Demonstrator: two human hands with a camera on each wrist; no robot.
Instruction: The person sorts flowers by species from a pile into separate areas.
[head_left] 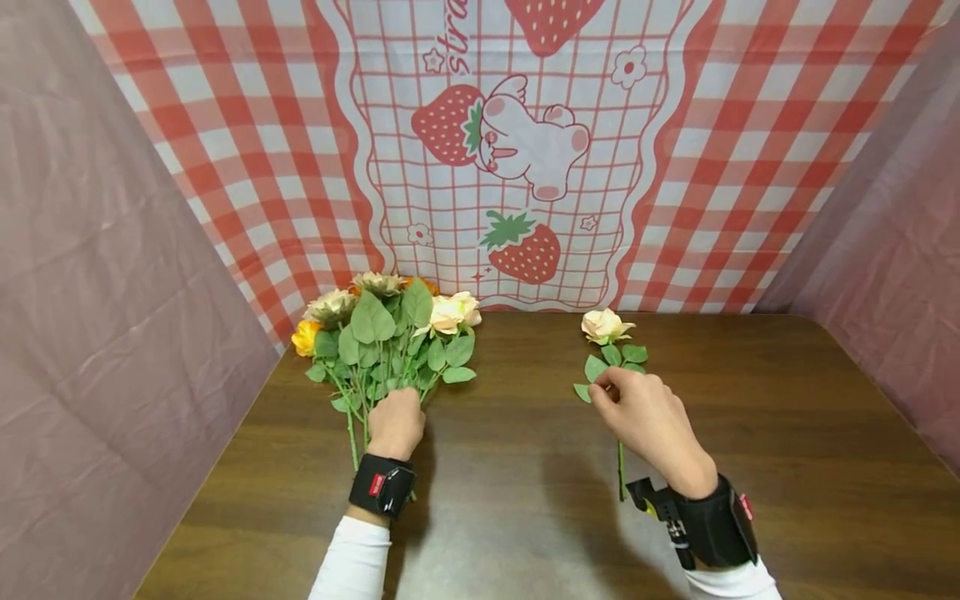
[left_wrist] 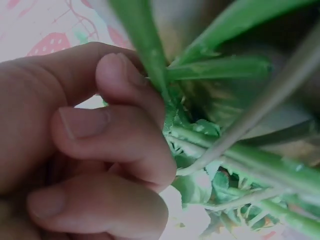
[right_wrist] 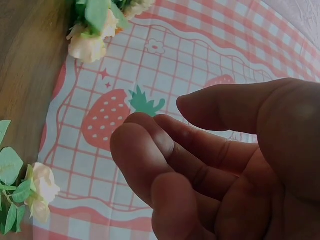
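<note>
At the left of the head view my left hand (head_left: 397,423) grips a bunch of artificial roses (head_left: 372,321) by the stems, with cream, beige and orange blooms beyond the fist. The left wrist view shows curled fingers (left_wrist: 120,145) against the green stems (left_wrist: 215,70). To the right, a single pale peach rose (head_left: 604,326) lies on the table with its stem toward me. Over that stem is my right hand (head_left: 651,417), fingers loosely bent. In the right wrist view a gap separates thumb and fingers, and nothing is held; the single rose (right_wrist: 42,190) appears at lower left.
Both flowers and hands are over a brown wooden table (head_left: 502,467). A red-and-white checked cloth (head_left: 742,167) printed with strawberries hangs at its far edge. Pinkish-grey curtains (head_left: 112,333) enclose the sides.
</note>
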